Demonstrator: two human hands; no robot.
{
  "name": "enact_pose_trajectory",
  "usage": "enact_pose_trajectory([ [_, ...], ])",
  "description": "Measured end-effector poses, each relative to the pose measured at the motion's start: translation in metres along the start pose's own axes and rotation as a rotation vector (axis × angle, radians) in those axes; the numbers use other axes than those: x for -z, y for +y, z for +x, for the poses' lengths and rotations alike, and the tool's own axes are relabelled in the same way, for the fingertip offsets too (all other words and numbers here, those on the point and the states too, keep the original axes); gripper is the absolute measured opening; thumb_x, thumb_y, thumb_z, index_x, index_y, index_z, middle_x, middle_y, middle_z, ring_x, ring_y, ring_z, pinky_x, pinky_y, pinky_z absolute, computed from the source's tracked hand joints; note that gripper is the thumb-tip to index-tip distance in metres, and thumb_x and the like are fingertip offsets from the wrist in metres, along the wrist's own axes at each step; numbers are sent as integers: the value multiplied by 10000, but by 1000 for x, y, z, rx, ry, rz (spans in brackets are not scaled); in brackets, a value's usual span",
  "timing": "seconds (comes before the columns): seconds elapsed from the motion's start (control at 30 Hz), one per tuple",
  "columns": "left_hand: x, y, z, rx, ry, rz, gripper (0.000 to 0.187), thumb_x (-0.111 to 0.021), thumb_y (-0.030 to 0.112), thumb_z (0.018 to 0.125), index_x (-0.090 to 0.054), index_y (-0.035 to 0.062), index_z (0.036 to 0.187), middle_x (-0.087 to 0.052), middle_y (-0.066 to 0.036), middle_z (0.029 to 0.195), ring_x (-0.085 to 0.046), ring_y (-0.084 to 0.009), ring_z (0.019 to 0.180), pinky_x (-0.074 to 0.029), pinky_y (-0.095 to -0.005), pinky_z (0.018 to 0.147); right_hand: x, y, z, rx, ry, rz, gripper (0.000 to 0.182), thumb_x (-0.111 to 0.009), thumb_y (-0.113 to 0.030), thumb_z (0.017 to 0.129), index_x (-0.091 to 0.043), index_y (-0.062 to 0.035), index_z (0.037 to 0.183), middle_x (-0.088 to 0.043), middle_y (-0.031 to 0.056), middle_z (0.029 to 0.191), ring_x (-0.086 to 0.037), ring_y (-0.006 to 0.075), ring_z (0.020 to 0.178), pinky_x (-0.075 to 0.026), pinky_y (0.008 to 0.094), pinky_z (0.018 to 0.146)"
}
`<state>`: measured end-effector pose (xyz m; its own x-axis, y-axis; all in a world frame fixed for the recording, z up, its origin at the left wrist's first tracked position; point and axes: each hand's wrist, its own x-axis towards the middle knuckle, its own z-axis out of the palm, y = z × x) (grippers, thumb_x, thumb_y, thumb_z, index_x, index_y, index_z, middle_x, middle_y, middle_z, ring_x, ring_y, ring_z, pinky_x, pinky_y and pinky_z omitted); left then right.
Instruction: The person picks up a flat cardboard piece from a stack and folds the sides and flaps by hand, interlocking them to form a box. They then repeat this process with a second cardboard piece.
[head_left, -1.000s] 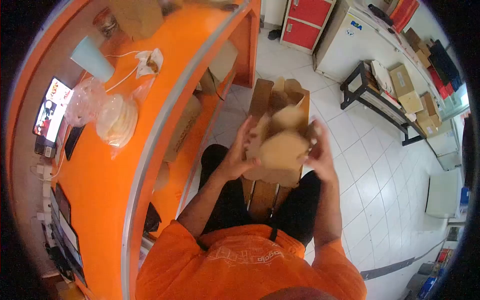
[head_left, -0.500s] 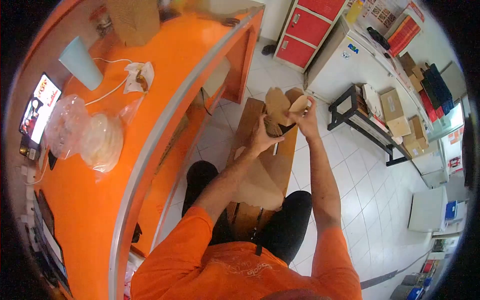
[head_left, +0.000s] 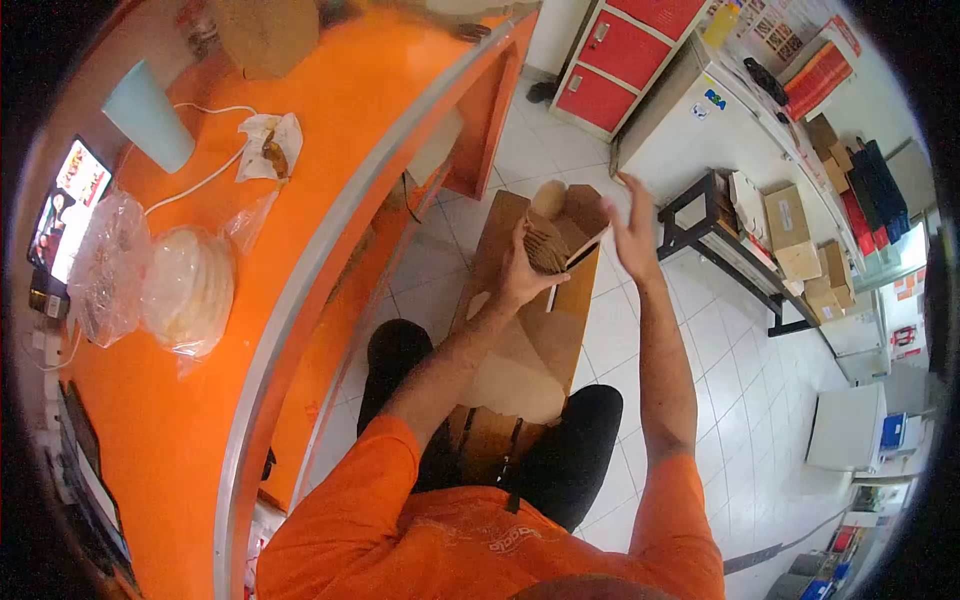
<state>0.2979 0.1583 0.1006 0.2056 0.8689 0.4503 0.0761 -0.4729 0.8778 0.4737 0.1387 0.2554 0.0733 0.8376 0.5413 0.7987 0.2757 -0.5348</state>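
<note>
Above a low wooden bench (head_left: 572,305) between my knees, my left hand (head_left: 517,272) grips the near left side of a partly folded brown cardboard box (head_left: 545,245). The box has raised flaps and a ridged inner face. My right hand (head_left: 634,235) is off the box to its right, fingers spread and holding nothing. A flat sheet of brown cardboard (head_left: 515,375) lies on the bench below my hands.
An orange counter (head_left: 330,150) on the left bears a light blue cup (head_left: 150,118), plastic-wrapped round items (head_left: 190,290) and a lit screen (head_left: 75,205). Red lockers (head_left: 625,60), a white freezer (head_left: 665,125) and a black rack with boxes (head_left: 735,245) stand ahead and right.
My right hand has let go of the box flap and moved right, its fingers opening. My left hand still holds the box, whose right side now lies lower and more open.
</note>
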Motion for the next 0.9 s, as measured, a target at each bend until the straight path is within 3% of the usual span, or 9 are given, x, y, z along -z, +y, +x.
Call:
enact_pose_trajectory([
  [0.03,-1,-2,0,29,-20,28,1178,-930,331,587,-211,-22,1451,-443,-267,1356,-482,-417,1229,-407,-496,1043,5,-11,11,-32,111,81,440,-688,-231,825,-571,-47,1207,-611,153,1232,-591,319,1110,-450,419,949],
  [0.07,-2,-6,-1,60,-44,57,1172,-929,325,586,-223,-18,1456,-443,-265,1357,-474,-420,1239,-405,-496,1046,6,-28,18,-118,108,214,190,-585,-88,847,-670,-3,993,-668,161,1122,-630,288,1039,-467,389,925],
  [0.17,-8,-7,-5,51,-34,59,1139,-928,313,582,-268,-5,1453,-441,-264,1361,-461,-417,1257,-402,-496,1049,-9,-39,54,-136,-705,-32,251,-640,-229,831,-701,-8,933,-707,170,1005,-666,272,992,-505,362,869],
  [0.27,-2,13,-3,99,-49,43,1164,-936,294,575,-243,1,1463,-449,-257,1363,-452,-384,1287,-391,-452,1064,-69,6,63,19,-1050,-869,315,-671,-330,757,-740,-90,950,-712,146,1010,-657,280,1017,-501,377,874],
  [0.37,2,11,-2,169,-73,18,1208,-940,265,572,-187,7,1479,-423,-251,1392,-428,-365,1318,-367,-431,1088,-87,27,57,42,-1126,-854,469,-698,-463,678,-734,-225,1081,-708,99,1086,-642,308,1048,-487,394,910],
  [0.57,-3,-7,-5,140,-38,-49,1231,-929,277,566,-166,-14,1487,-415,-267,1411,-440,-395,1311,-375,-445,1088,-56,16,73,64,-1127,-719,721,-721,-585,597,-624,-347,1271,-643,69,1255,-594,288,1153,-471,393,954],
  [0.7,1,-7,-5,137,-75,-49,1258,-932,269,563,-135,-12,1495,-390,-267,1435,-418,-392,1331,-365,-439,1099,-39,85,75,-561,-1132,135,736,-790,-475,719,-581,-109,1323,-645,103,1232,-620,232,1094,-510,367,916],
  [0.8,3,-9,-3,208,-105,-106,1254,-928,267,574,-127,-12,1498,-365,-272,1455,-400,-390,1347,-365,-435,1100,-17,104,70,-552,-815,427,526,-773,-242,798,-601,-12,1238,-662,95,1143,-634,169,997,-539,323,821],
  [0.9,2,-10,-2,215,-130,32,1264,-928,273,579,-115,-9,1505,-352,-277,1465,-398,-387,1350,-368,-434,1101,20,67,87,-764,-859,759,410,-744,-170,826,-620,-39,1194,-671,53,1113,-650,148,930,-546,326,791],
])
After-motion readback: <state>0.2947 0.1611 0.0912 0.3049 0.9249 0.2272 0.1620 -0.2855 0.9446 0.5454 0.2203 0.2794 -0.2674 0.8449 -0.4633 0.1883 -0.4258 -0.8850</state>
